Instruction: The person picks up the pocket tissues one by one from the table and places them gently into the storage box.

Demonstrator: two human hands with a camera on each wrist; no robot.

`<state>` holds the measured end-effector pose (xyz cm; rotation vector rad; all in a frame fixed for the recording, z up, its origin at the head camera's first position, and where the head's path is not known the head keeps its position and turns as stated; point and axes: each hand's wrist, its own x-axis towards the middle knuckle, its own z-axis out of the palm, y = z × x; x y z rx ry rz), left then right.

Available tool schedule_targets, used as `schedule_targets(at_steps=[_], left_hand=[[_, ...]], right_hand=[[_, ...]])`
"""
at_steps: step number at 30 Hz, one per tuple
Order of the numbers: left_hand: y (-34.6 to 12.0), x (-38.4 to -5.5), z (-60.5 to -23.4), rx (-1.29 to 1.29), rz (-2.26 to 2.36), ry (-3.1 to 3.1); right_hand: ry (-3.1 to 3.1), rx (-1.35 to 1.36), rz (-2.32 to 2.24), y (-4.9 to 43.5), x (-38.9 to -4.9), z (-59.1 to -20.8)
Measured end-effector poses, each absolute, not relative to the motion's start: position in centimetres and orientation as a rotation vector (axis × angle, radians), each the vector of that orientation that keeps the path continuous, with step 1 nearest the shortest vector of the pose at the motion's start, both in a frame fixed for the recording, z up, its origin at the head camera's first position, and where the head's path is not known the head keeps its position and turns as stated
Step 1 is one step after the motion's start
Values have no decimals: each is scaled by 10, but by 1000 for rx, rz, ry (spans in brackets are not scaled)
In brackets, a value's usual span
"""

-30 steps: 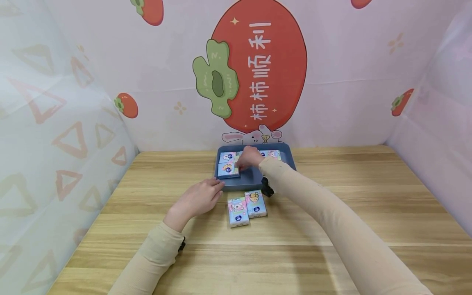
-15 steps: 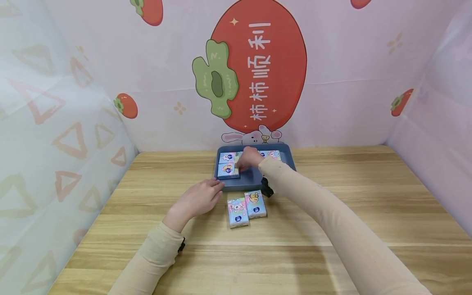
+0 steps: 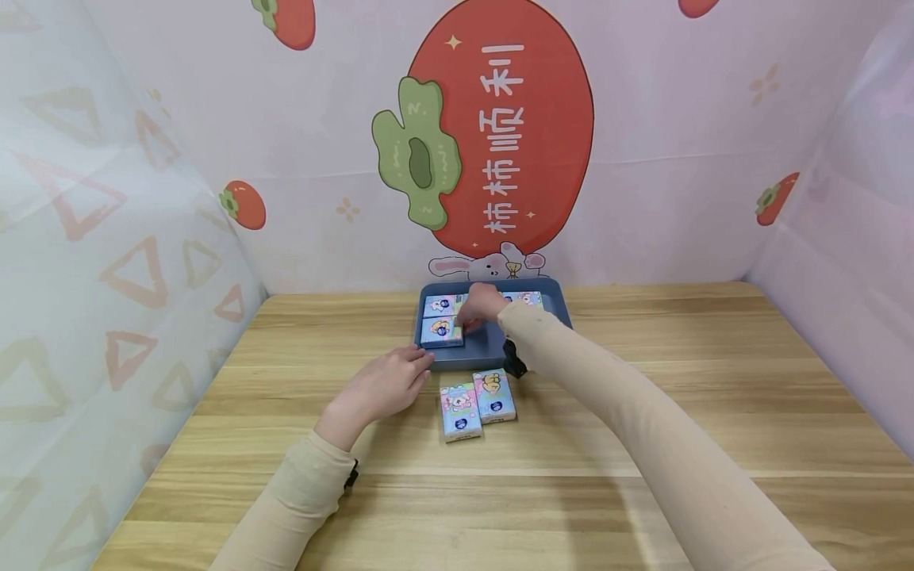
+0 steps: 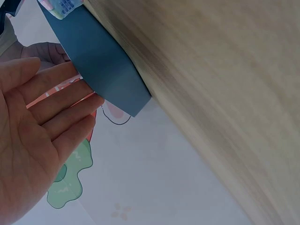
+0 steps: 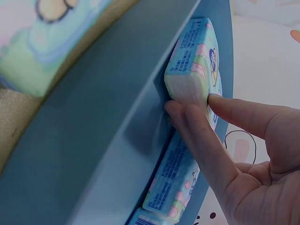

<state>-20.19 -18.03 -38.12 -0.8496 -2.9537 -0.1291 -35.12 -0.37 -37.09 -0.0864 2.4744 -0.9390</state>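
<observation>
In the head view, my right hand point(image 3: 481, 307) reaches into a blue-grey tray point(image 3: 491, 353). Its thumb and fingertips pinch one end of a pastel tissue pack point(image 3: 441, 331) lying in the tray's front left part; the right wrist view shows the thumb over the top edge of the pack point(image 5: 187, 56) and the fingers low at its end face. My left hand point(image 3: 385, 385) lies palm down with fingers extended, fingertips touching the tray's front left rim. The left wrist view shows that hand point(image 4: 42, 108) from the palm side, against the tray wall point(image 4: 105, 61).
Along the tray's back stand more tissue packs, one at the left point(image 3: 439, 305) and one at the right point(image 3: 530, 299), partly covered by the right hand. Two tissue packs, left point(image 3: 461, 411) and right point(image 3: 494, 395), lie on the wooden table point(image 3: 443, 515) before the tray.
</observation>
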Motion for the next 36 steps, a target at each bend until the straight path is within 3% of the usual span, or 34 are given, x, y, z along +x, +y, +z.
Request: schedule_targets(at_steps=[19,36], left_hand=[[-180,-202,-382,-844,-111,-2949],[-180,-200,-379,-837,-120,-2985]], right_hand=[[2495,-75,-882,-6,-361,-375],[2555,-106,-832,8,-346,-363]])
